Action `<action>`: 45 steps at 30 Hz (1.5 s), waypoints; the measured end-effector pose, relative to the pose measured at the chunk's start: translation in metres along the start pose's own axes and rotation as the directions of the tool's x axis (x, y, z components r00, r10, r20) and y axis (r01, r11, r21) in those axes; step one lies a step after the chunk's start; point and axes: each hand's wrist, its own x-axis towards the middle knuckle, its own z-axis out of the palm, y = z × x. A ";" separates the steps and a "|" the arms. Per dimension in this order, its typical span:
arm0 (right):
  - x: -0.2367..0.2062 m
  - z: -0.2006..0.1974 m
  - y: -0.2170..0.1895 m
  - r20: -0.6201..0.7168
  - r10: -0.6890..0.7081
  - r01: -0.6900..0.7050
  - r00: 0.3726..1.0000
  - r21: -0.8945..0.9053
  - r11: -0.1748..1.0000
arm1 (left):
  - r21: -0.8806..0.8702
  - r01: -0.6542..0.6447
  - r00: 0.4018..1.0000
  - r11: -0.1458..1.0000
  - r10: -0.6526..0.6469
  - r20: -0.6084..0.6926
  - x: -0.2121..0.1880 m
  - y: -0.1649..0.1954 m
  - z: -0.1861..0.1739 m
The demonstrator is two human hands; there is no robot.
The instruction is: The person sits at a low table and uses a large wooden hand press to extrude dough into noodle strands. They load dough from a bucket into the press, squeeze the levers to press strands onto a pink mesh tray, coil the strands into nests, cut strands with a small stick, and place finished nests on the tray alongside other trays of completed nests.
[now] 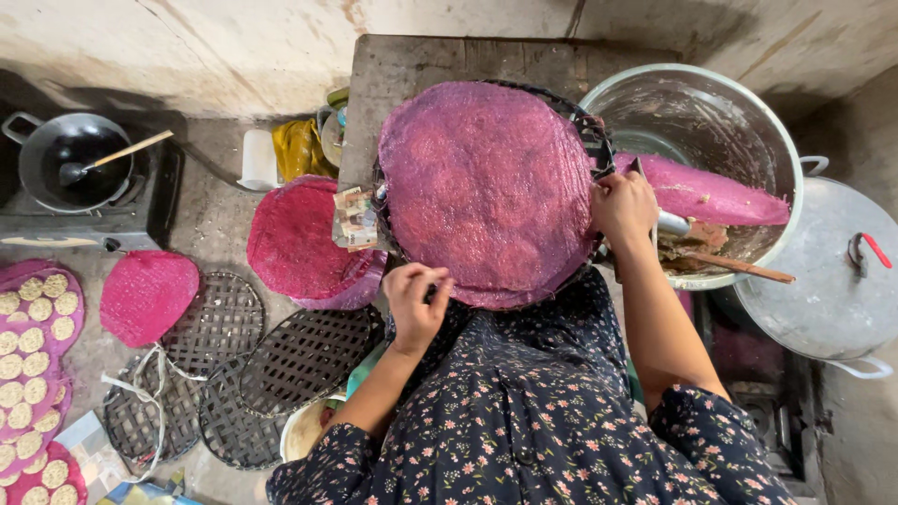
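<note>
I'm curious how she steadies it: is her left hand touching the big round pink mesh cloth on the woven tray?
Touching. In the head view, the left hand has its fingertips pressed on the near edge of the round pink mesh cloth, with no gap showing.

A yellow bag [297,148] stands by the wall, beside a white container [258,159].
</note>
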 end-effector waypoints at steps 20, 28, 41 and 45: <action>0.062 0.027 -0.021 0.085 0.048 -0.032 0.995 -0.184 0.982 | 0.068 -0.556 0.741 0.828 0.457 0.492 0.041 0.017 0.012; 0.078 0.026 -0.026 -0.016 -0.013 0.011 1.000 -0.119 0.993 | -0.026 -0.560 0.750 0.828 0.519 0.411 0.044 0.022 0.010; 0.113 0.023 -0.075 0.096 -0.019 0.032 0.995 -0.142 0.989 | -0.050 -0.373 0.855 0.926 0.364 0.370 0.032 0.017 -0.008; 0.112 0.028 -0.075 -0.028 -0.155 0.152 0.987 -0.100 0.983 | 0.103 -0.206 0.957 0.973 0.179 0.229 0.025 0.006 -0.018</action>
